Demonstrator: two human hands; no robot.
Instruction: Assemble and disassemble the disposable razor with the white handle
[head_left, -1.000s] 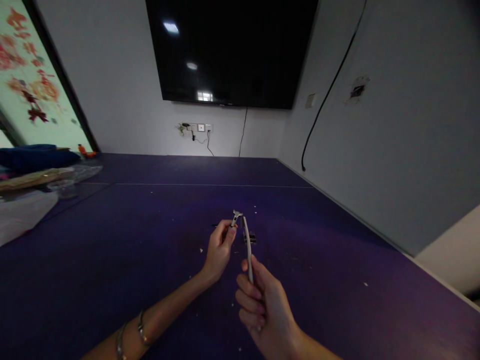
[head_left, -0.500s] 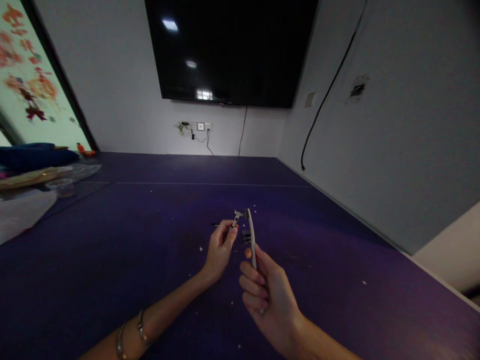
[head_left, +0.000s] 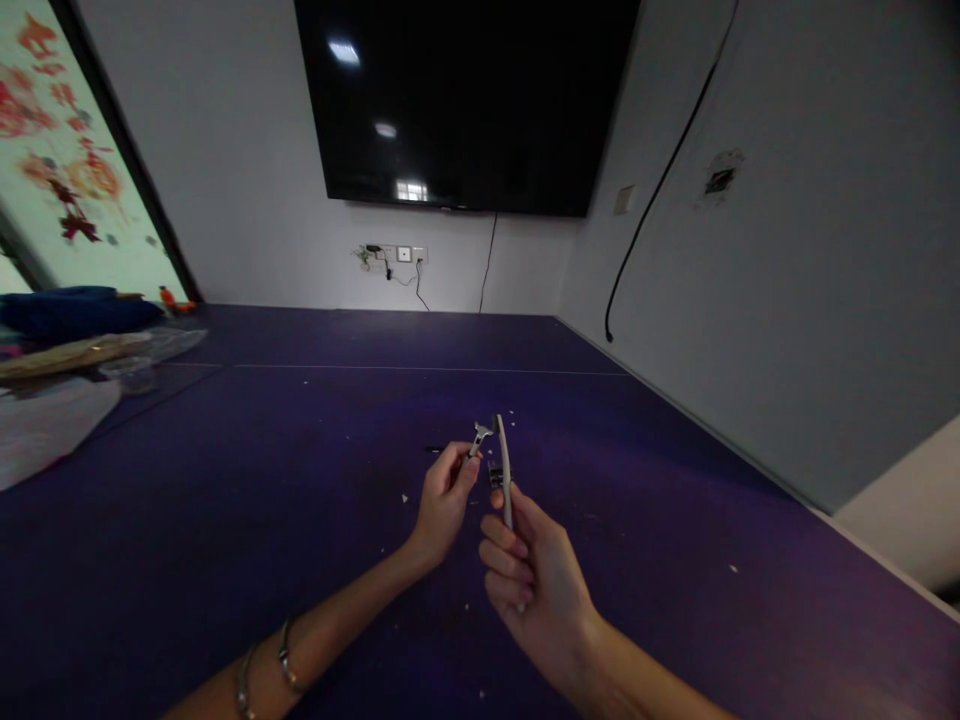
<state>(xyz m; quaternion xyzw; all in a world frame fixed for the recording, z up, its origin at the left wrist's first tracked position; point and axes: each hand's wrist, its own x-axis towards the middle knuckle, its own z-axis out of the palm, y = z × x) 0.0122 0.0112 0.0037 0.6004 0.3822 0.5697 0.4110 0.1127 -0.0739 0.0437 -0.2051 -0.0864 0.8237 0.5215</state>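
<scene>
By the left edge of the purple table [head_left: 247,470], a pale bag [head_left: 60,430] and a blue cloth [head_left: 79,315] lie heaped, well apart from the hands. Between that heap and the left forearm runs a broad stretch of table dotted with pale chips, so the left elbow looks to have ample room to swing out.

Two bracelets [head_left: 285,655] circle the left forearm; loose ones could slide or knock the table if the arm dropped. A thin dark stick [head_left: 433,449] lies just beyond the left knuckles, where a sideways sweep might nudge it.

The left hand [head_left: 441,500] is closed in a pinch, thumb against fingers, round the handle of a razor [head_left: 481,436], its head tilted up and to the right. So short a grip might let the handle twist if the head were pushed hard.

Bristles facing the razor's head, the brush [head_left: 505,465] stands nearly upright; whether the two touch I cannot tell. Should it slip off, the right fingertips could meet the razor's head, though no blade can be made out. A small dark piece [head_left: 495,476] is partly hidden behind the brush.

The right hand [head_left: 544,590] is curled fully round the brush's lower handle. Beyond it, the table runs on to its right edge along the wall [head_left: 750,330]; the far edge is well off, and the near one is out of view.
</scene>
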